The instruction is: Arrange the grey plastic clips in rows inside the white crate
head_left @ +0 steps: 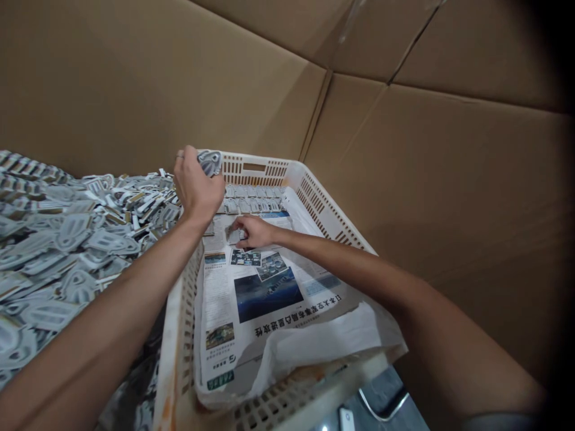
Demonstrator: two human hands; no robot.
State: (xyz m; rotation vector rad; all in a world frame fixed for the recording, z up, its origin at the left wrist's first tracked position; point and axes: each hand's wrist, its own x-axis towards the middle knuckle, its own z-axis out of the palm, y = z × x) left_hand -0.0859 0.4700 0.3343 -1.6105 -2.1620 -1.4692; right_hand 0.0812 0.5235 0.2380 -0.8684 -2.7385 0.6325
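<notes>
My left hand (pixel 196 187) is closed round a small stack of flat grey slotted pieces (pixel 209 161), above the left rim of a white plastic basket (pixel 335 209). Inside that basket, my right hand (pixel 252 231) has its fingers bent round one flat grey piece (pixel 233 235), low over the newspaper (pixel 245 353) that lines the bottom. Fingers partly cover this piece, and whether it touches the paper I cannot tell. Similar pieces (pixel 256 205) lie in rows at the basket's far end.
A large heap of loose grey pieces (pixel 67 251) spreads along the left of the basket. Tall cardboard walls (pixel 431 173) rise behind and to the right. White paper (pixel 332 329) folds up at the near end. Below it is a metal handle-like bar (pixel 384 416).
</notes>
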